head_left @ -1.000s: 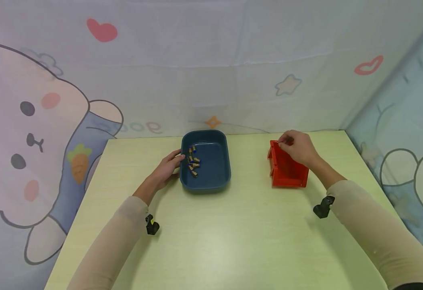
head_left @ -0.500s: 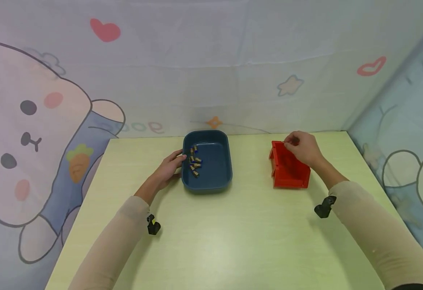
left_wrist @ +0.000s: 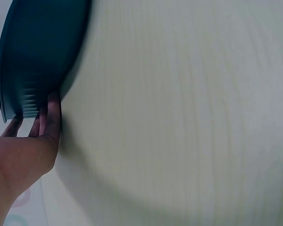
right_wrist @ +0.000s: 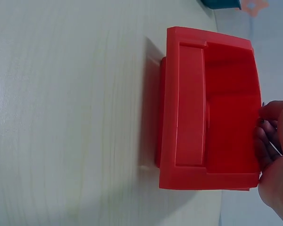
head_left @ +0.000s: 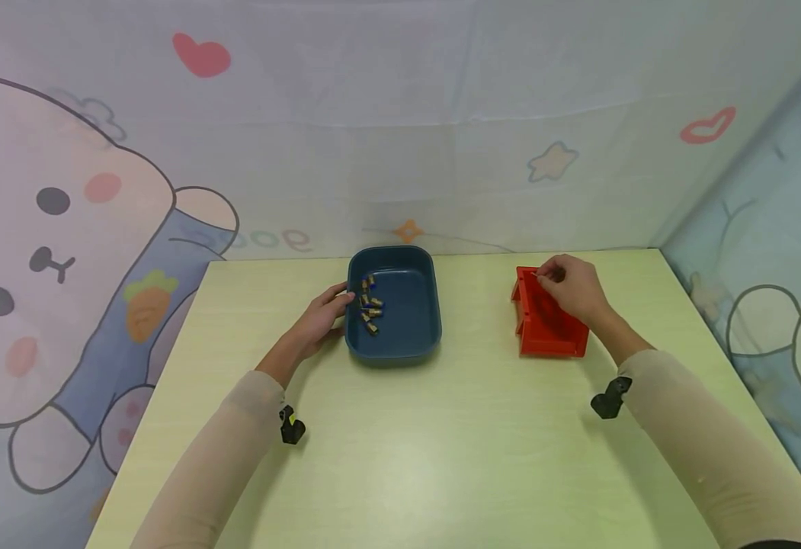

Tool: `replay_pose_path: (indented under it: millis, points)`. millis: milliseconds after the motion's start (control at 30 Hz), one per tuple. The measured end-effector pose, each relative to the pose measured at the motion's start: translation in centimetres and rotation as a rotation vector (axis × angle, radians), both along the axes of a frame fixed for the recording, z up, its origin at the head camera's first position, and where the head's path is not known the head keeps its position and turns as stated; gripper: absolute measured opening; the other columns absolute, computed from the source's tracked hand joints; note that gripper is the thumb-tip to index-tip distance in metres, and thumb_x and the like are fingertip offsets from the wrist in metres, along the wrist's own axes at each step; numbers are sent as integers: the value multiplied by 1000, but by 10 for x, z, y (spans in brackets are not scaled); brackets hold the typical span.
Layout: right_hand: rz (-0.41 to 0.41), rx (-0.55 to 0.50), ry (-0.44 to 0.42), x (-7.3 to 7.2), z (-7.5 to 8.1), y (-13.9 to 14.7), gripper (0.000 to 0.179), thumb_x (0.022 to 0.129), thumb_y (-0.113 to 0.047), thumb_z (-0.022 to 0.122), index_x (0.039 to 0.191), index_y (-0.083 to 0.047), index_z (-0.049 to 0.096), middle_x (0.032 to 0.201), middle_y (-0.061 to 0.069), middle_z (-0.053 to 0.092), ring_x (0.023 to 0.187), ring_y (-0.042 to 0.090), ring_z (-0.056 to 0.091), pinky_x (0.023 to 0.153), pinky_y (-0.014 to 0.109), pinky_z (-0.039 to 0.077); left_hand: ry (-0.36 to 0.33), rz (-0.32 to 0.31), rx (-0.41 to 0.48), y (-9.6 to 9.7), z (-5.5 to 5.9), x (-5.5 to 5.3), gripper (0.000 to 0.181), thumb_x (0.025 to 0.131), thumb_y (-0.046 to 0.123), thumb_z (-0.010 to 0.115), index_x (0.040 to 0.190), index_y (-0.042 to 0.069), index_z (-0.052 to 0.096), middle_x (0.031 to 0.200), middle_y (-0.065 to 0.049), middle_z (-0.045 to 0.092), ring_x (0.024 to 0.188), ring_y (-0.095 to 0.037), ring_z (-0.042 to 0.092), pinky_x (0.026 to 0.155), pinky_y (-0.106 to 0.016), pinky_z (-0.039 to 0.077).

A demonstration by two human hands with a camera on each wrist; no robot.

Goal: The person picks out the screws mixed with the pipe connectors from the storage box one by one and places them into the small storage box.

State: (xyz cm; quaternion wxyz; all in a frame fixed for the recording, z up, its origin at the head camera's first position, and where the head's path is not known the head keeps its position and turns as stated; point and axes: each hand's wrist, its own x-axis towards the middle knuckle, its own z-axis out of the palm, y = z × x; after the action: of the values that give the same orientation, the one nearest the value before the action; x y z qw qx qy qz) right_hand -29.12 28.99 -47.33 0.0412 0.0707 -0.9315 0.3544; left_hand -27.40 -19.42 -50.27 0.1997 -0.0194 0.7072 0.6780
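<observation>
At the left side of a dark blue tray [head_left: 407,335], my left hand [head_left: 314,320] grips the wall, thumb over the rim and fingers outside, as the left wrist view shows. Inside that tray lie several small brass pieces with blue ends [head_left: 373,313], gathered along the left. My right hand [head_left: 574,290] is over the back of a red bin [head_left: 554,347], thumb and fingers together. A small thin object [right_wrist: 263,104] shows at its fingertips in the right wrist view, too small to identify. The bin's inside is partly hidden by the hand in the head view.
Both containers stand on a pale wooden table [head_left: 400,457], near its back edge. Behind the table hangs a printed cloth [head_left: 373,114], with another at the right side. Black cameras sit on both wrists.
The right hand has shifted slightly to the right and lower over the red bin, fingers still together. The left hand keeps its hold on the tray. The head view has drifted a little.
</observation>
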Motion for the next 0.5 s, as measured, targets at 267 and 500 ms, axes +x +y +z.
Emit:
replay_pose_path:
  millis: [267, 500]
  points:
    - [16, 30, 24, 5, -6, -4, 11, 104, -6, 65, 110, 2, 69, 104, 20, 67, 95, 34, 61, 85, 47, 54, -1, 7, -1, 0, -1, 2, 61, 114, 36, 48, 169, 19, 28, 165, -16, 40, 154, -33, 37, 120, -61, 36]
    - [31, 63, 29, 6, -8, -7, 12, 104, -7, 64, 111, 2, 68, 106, 21, 67, 96, 35, 61, 87, 50, 55, 1, 10, 13, -2, -3, 4, 64, 113, 39, 50, 169, 19, 27, 165, -16, 40, 154, -33, 36, 120, -60, 35]
